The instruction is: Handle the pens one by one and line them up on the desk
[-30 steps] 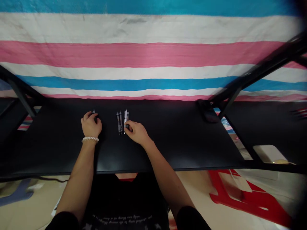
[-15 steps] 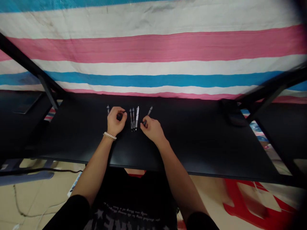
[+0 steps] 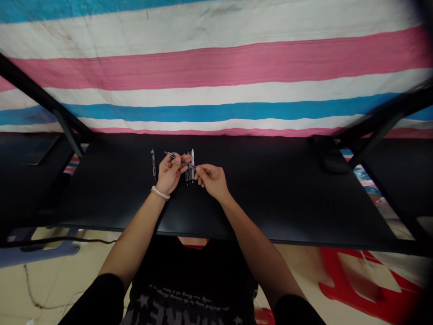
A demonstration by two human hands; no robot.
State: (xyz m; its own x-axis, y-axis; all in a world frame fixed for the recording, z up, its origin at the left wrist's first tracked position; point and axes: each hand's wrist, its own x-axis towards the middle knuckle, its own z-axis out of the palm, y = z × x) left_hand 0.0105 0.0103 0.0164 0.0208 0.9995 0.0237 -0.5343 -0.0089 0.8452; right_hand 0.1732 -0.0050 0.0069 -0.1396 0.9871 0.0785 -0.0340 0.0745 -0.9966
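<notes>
A slim dark pen (image 3: 185, 163) is held slantwise over the black table (image 3: 291, 194) between both hands. My left hand (image 3: 170, 174) pinches it near the pointed left end, palm partly turned up with the other fingers stretched under it. At the lower right end, my right hand (image 3: 212, 179) grips it between thumb and fingers. Behind and below the held pen lie a white pen (image 3: 192, 155) and two dark pens (image 3: 187, 177) side by side, partly covered by my fingers. Apart from them, another dark pen (image 3: 153, 163) rests left of my left hand.
A striped sheet (image 3: 216, 67) hangs behind the table. Black frame bars (image 3: 37, 92) slope at both sides. At the table's right end lies a dark flat object (image 3: 328, 154). A red stool (image 3: 338, 284) stands on the floor at lower right.
My hands have come together and the pen from my right hand now spans both. My left hand has turned and opened its palm upward, uncovering the pen at the left.
</notes>
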